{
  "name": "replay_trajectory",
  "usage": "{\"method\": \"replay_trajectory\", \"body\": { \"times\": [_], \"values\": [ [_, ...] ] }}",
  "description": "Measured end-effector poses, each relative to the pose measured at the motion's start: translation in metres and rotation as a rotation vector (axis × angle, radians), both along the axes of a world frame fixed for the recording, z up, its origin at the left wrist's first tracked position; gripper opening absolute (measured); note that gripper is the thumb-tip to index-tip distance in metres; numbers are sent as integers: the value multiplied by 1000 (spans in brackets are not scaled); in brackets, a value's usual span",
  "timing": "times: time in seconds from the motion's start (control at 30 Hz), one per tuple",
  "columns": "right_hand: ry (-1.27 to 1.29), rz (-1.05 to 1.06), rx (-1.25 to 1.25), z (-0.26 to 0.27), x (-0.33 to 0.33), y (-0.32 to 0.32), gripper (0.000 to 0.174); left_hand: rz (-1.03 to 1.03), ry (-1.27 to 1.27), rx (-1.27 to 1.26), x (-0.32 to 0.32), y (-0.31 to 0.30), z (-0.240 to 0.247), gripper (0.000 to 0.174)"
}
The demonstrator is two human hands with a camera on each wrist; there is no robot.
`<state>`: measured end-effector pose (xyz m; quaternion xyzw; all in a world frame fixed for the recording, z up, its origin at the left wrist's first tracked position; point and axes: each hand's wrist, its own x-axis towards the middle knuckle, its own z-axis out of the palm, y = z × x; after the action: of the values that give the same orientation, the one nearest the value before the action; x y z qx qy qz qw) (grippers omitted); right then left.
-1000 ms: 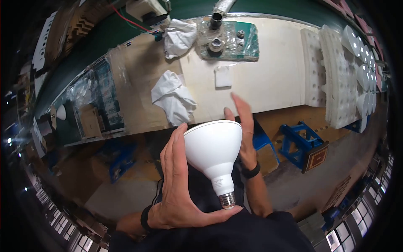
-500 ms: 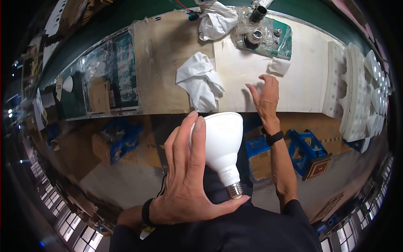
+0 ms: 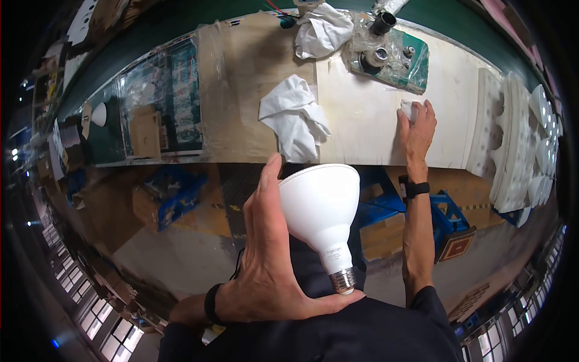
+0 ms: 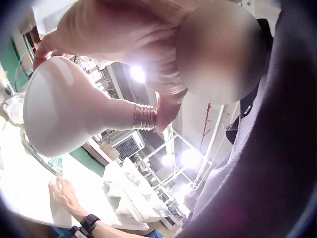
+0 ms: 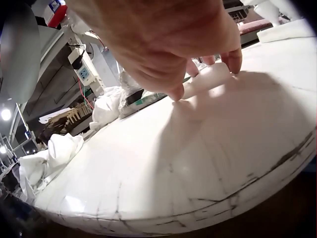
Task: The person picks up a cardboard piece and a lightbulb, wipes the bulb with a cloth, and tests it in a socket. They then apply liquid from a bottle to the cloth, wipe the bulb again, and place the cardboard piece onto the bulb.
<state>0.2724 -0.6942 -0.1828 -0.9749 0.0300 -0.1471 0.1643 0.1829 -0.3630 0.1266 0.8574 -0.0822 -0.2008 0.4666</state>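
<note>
My left hand (image 3: 268, 259) holds a white reflector light bulb (image 3: 322, 199), the thumb pressed to the end of its metal screw base (image 3: 342, 280) and the fingers along its wide rim. In the left wrist view the bulb (image 4: 64, 109) lies sideways, with small print on its neck in the head view. Over the pale tabletop, my right hand (image 3: 417, 136) reaches forward and grips a small white pad (image 3: 409, 110). The right wrist view has this pad (image 5: 210, 79) between thumb and fingers, low on the table, its far side partly hidden by the hand.
A crumpled white cloth (image 3: 292, 117) lies mid-table, another cloth (image 3: 324, 30) behind it. A film-wrapped green board (image 3: 416, 75) with dark fittings stands beyond my right hand. White foam trays (image 3: 512, 139) with bulbs stand at the right. Blue stools (image 3: 446, 214) are below the table.
My right hand has moved away from beside the bulb, forward and right, and taken hold of the white pad. The pad has shifted right relative to the green board. My left hand still holds the bulb.
</note>
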Motion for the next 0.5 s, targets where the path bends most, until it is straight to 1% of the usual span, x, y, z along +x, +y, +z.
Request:
{"method": "replay_trajectory", "body": {
  "times": [0.07, 0.1, 0.17, 0.2, 0.27, 0.33, 0.4, 0.47, 0.5],
  "values": [
    [71, 20, 78, 8, 12, -8, 48, -28, 23, -5, 5, -2, 0, 169],
    [76, 10, 79, 10, 15, -12, 48, -33, 47, -14, 8, -3, 0, 169],
    [238, -49, 241, 16, 21, -21, 42, -41, 72, -25, 11, -5, -2, 169],
    [237, -52, 239, 25, 18, -22, 42, -37, 86, -65, 12, -4, -5, 168],
    [252, -182, 799, 56, 4, -8, 37, -24, 96, -101, 17, -5, -9, 167],
    [294, -135, 1185, 129, -15, 22, 40, -57, 131, -55, 21, -8, -12, 164],
    [404, 90, 1255, 194, -38, 47, 42, -92, 121, -44, 25, -12, -16, 160],
    [488, 413, 1348, 229, -44, 65, 34, -177, 151, -42, 29, -16, -17, 159],
    [542, 443, 1306, 248, -42, 78, 30, -203, 146, -30, 32, -19, -16, 159]
  ]
}}
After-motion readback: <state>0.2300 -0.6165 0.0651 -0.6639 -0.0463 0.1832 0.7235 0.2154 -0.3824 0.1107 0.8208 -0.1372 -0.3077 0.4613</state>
